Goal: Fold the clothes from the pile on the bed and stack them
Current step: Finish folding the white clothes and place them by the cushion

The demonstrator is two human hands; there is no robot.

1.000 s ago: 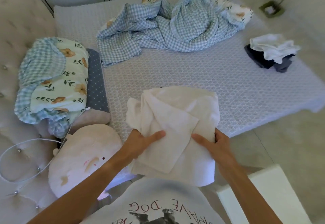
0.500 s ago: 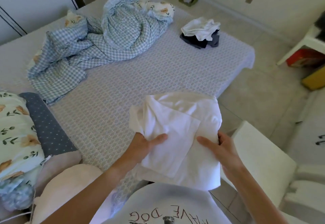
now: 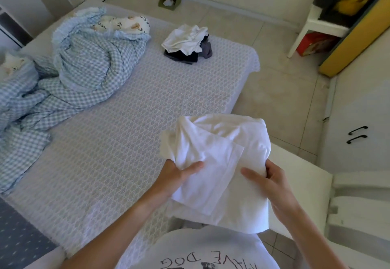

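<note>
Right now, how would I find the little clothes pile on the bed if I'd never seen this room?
Look at the bed and go to its far right corner, nearest the tiled floor. The small clothes pile sits there, apart from the big blue checked blanket. It is the only heap with white cloth over dark pieces.

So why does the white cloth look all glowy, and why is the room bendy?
Head view: bright daylight washes out the white garment held by the left hand and right hand, hiding its creases; the wide-angle lens curves the bed edges and walls.
</note>
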